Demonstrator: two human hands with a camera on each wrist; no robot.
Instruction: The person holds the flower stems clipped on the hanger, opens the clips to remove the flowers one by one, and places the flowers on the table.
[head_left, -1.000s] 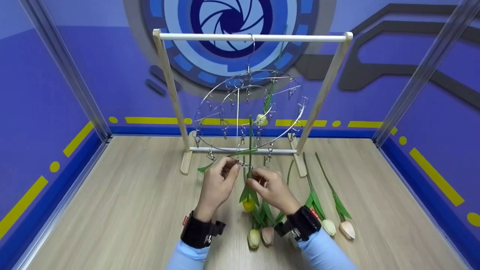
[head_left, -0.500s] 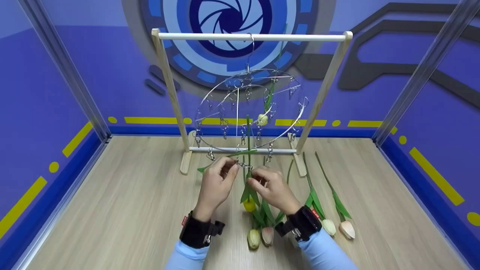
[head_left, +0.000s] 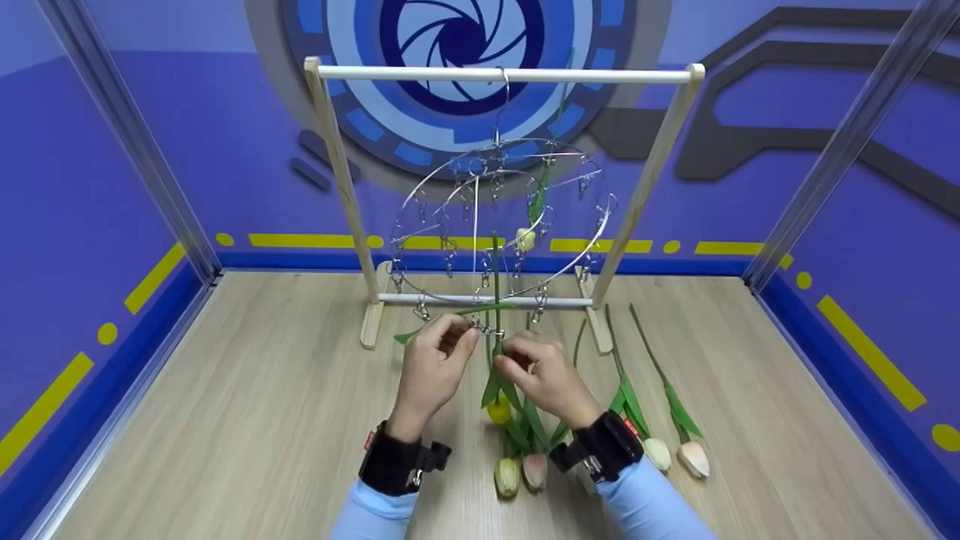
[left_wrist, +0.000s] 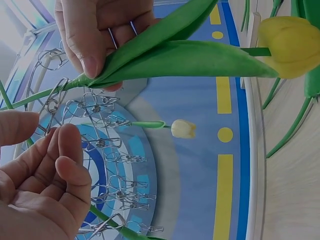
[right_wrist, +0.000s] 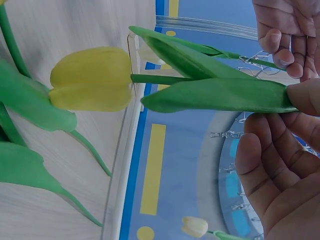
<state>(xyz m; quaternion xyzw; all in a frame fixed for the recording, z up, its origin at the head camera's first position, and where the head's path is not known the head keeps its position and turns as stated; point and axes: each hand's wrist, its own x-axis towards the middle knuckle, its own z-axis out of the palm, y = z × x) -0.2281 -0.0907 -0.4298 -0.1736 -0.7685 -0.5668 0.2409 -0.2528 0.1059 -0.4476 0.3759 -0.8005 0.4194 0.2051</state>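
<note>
My right hand [head_left: 546, 375] pinches a yellow tulip [head_left: 499, 410] by its stem where the leaves begin. The bloom hangs downward and the stem points up past the front rim of a round wire hanger [head_left: 600, 225]. My left hand [head_left: 435, 367] pinches the end of a metal clip [left_wrist: 52, 104] between thumb and fingers. In the left wrist view the stem passes at this clip; whether the clip grips it, I cannot tell. A white tulip [head_left: 525, 239] hangs head down from a clip at the hanger's back. Behind my left hand, another green stem [head_left: 486, 307] lies sideways at a clip.
A wooden stand [head_left: 664, 172] with a white top rod [head_left: 412, 73] carries the hanger. Several tulips lie on the table [head_left: 262, 420], among them a greenish one [head_left: 508, 478], a pink one [head_left: 535, 472], a white one [head_left: 657, 454] and a peach one [head_left: 694, 459].
The yellow tulip's upper stem has shifted slightly to the left. Both hands hold nearly the same place throughout.
</note>
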